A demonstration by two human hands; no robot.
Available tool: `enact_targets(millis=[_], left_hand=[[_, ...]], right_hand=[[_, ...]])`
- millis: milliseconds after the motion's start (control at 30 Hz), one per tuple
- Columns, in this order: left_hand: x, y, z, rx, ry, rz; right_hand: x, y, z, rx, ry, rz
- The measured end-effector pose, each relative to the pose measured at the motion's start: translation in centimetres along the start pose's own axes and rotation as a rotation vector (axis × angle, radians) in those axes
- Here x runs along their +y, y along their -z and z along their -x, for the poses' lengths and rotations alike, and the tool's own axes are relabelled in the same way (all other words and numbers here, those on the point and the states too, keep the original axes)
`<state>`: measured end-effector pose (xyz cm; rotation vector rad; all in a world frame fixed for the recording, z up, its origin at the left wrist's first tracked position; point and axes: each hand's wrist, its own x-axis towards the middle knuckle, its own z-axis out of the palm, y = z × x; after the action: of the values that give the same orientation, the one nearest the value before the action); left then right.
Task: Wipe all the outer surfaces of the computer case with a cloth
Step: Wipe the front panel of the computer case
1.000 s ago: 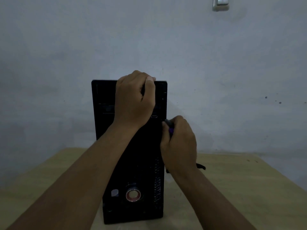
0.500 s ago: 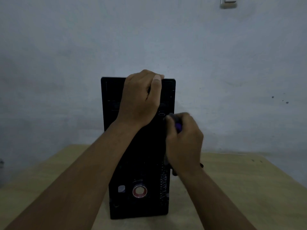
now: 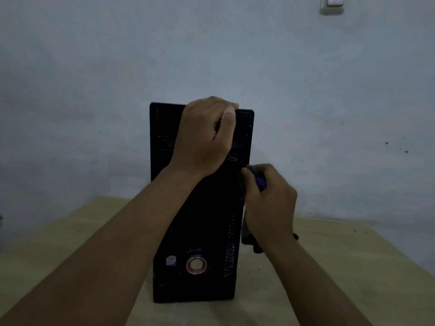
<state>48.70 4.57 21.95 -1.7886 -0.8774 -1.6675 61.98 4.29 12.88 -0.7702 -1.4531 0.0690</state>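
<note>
On the wooden table (image 3: 329, 267), head view: 1 black computer case (image 3: 211, 220) stands upright before the wall (image 3: 94, 90), front panel toward the camera. The left hand (image 3: 207, 135) grips the case's top edge, fingers curled over it and thumb on the front. The right hand (image 3: 270, 203), just beside the case's right edge at mid-height, curls around a dark cloth (image 3: 253, 171) with a purple patch, held against that edge.

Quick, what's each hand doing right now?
Left hand: grips the top edge of the computer case.
Right hand: holds a cloth against the case's right side.
</note>
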Motion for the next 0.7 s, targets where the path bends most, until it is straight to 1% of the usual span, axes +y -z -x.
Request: enact_targets(millis=[67,100,167,233,300,400,467,533,567,600,700], left_hand=[[-0.1,0.1,-0.1,-0.013,0.006,-0.004],[-0.1,0.2,0.0,-0.021,0.009,-0.007],[-0.1,0.5,0.0,-0.048,0.011,-0.013],[0.0,0.9,0.0,-0.099,0.007,-0.010],[-0.2,1.4,0.1,-0.175,0.002,-0.021],[-0.6,2.1,0.4,-0.287,-0.016,-0.071],[-0.8,2.5,0.8,-0.320,-0.056,-0.091],[-1.1,3.0,1.2,-0.313,-0.074,-0.068],[-1.4,3.4,1.5,-0.303,-0.083,-0.060],[-1.6,3.7,1.8,-0.298,-0.092,-0.060],[-2.4,4.7,3.2,-0.308,-0.106,-0.096]], right_hand=[[-0.9,-0.1,-1.0,0.040,-0.009,-0.055],[-1.3,-0.4,-1.3,0.071,0.043,-0.050],[-1.4,-1.7,-0.9,0.102,0.221,0.055],[-0.1,-3.1,0.7,0.097,0.384,0.189],[1.2,-4.0,2.6,0.080,0.488,0.257],[2.7,-4.0,3.8,0.025,0.611,0.295],[3.2,-3.3,3.2,-0.038,0.715,0.328],[3.2,-2.4,1.8,-0.084,0.801,0.353],[2.9,-2.2,1.0,-0.077,0.796,0.334],[2.3,-2.2,0.3,-0.050,0.746,0.294],[0.3,-3.5,-0.4,0.036,0.540,0.184]])
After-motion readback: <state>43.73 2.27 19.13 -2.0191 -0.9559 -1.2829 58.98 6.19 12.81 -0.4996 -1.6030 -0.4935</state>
